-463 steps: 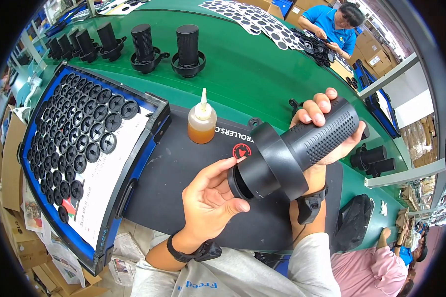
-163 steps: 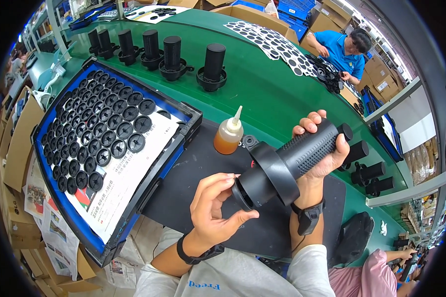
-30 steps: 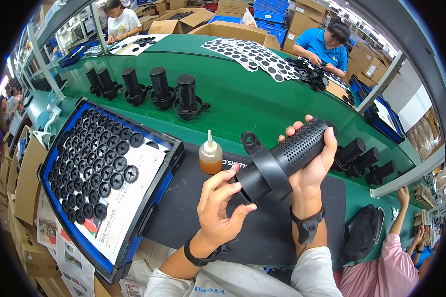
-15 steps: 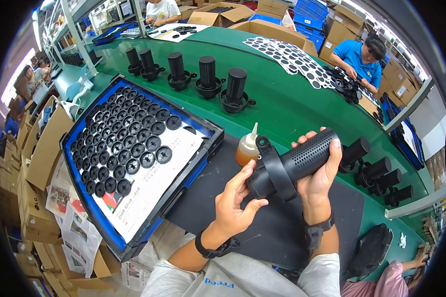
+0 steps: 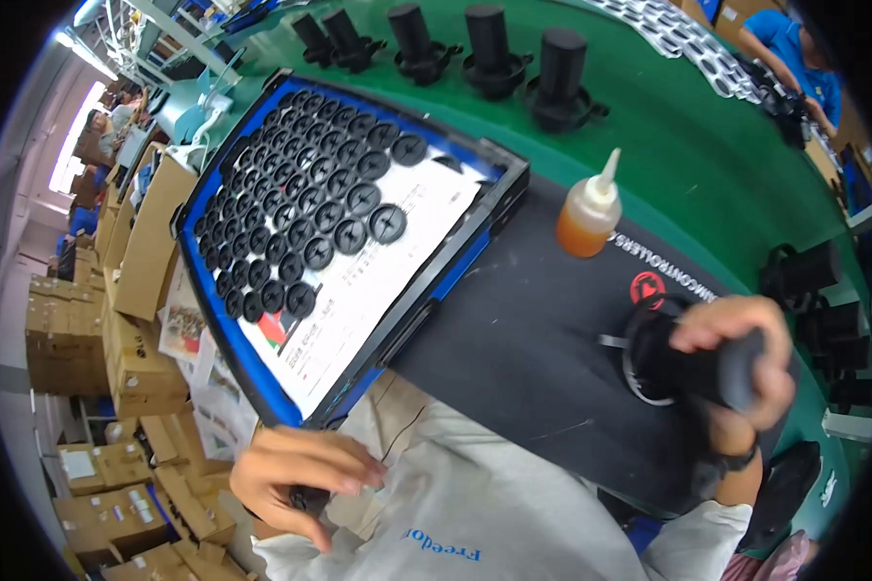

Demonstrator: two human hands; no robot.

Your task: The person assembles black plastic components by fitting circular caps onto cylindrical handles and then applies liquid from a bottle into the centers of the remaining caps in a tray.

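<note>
My right hand (image 5: 746, 353) curls around a black perforated cylinder (image 5: 693, 366) with a wide ring collar, held tilted over the dark mat at the right. Blur softens the edges of both hand and cylinder. To the lower left, my left hand (image 5: 305, 470) is open, fingers stretched out, near the tray's front corner. A dark shape shows between its thumb and fingers, probably the wristband. Nearby on the mat (image 5: 513, 310) stands a squeeze bottle (image 5: 589, 208) with amber liquid and a pointed white nozzle.
Left of the mat lies a blue-lined tray (image 5: 426, 315) holding rows of round black caps (image 5: 344, 184) on paper. Several upright black cylinders (image 5: 494, 53) line the green table behind, with more (image 5: 804, 271) at the right. A co-worker (image 5: 794, 63) sits far right; cardboard boxes (image 5: 116, 494) fill the lower left.
My left hand has let go of the cylinder and moved left and down. My right hand has carried the cylinder right and lower over the mat. The view has turned.
</note>
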